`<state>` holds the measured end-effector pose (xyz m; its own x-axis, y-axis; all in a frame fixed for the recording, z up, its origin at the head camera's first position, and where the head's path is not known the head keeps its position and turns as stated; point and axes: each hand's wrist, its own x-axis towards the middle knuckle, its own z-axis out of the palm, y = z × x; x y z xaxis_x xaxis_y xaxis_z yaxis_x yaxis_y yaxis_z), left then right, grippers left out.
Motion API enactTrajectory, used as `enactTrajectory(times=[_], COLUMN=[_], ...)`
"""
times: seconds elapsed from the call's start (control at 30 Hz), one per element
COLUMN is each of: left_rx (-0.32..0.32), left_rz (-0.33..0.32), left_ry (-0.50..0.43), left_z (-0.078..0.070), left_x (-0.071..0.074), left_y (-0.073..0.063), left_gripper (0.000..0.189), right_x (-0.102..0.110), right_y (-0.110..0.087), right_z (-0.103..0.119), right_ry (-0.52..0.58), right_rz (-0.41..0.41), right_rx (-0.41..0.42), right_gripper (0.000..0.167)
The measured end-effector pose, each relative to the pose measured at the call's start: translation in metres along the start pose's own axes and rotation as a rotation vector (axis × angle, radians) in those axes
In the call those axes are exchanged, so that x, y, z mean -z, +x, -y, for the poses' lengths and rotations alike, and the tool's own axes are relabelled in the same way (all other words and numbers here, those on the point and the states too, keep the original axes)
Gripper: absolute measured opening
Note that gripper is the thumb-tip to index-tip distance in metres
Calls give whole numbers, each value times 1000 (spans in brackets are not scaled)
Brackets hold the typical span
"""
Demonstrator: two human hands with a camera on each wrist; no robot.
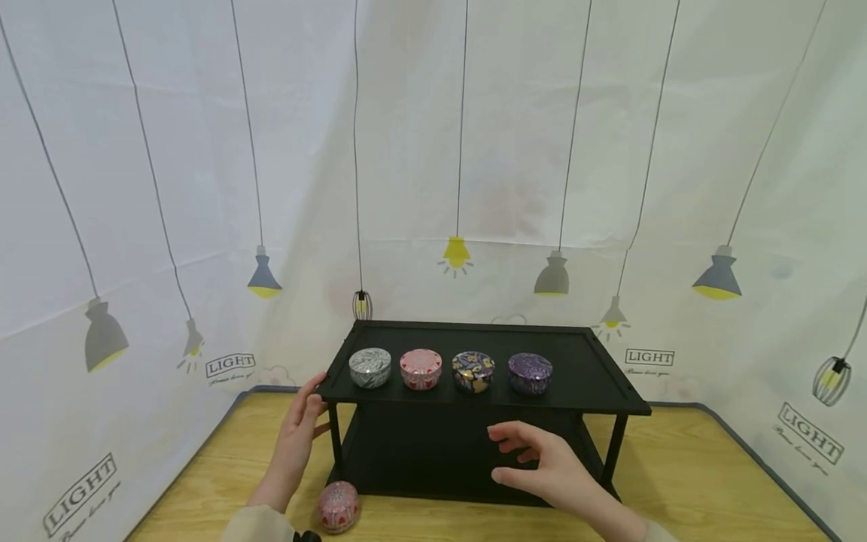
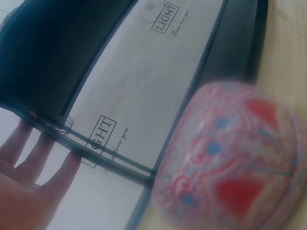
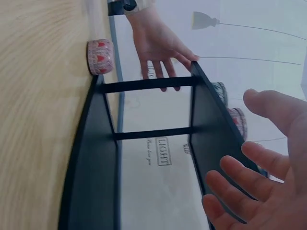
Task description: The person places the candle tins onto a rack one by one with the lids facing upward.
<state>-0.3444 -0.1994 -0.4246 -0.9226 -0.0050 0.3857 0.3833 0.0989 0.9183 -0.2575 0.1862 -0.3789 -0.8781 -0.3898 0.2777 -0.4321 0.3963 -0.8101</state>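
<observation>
A black two-tier shelf (image 1: 420,405) stands on the wooden table. Along the front of its upper tier sit a white-and-grey tin (image 1: 369,368), a pink tin (image 1: 421,369), a dark floral tin (image 1: 473,372) and a purple tin (image 1: 530,374). Another pink patterned tin (image 1: 339,507) is on the table by the shelf's front left foot, large and blurred in the left wrist view. My left hand (image 1: 298,433) is at the shelf's left end, extended fingers (image 3: 157,69) against the frame, thumb by the top corner. My right hand (image 1: 542,463) hovers before the shelf, fingers loosely bent, holding nothing.
A pale cloth backdrop (image 1: 420,150) printed with hanging lamps surrounds the table on the back and sides. The shelf's lower tier (image 1: 433,452) lies close to the tabletop (image 1: 684,459), with thin legs (image 1: 614,449) at its ends.
</observation>
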Motion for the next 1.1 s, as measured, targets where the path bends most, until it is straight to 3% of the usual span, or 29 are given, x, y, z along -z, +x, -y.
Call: enactTrajectory(times=[0.4, 0.8, 1.1], left_rx=[-9, -17, -30], left_rz=[-14, -4, -26], left_ry=[3, -20, -2], left_z=[-1, 1, 1], left_x=[1, 0, -1], left_y=[0, 3, 0], left_gripper=[46, 45, 45], right_x=[-30, -61, -90], right_y=[15, 33, 51], right_z=[-9, -10, -22], right_ry=[78, 118, 194], right_rz=[108, 144, 215], right_rx=[-6, 22, 9], right_gripper=[42, 43, 46])
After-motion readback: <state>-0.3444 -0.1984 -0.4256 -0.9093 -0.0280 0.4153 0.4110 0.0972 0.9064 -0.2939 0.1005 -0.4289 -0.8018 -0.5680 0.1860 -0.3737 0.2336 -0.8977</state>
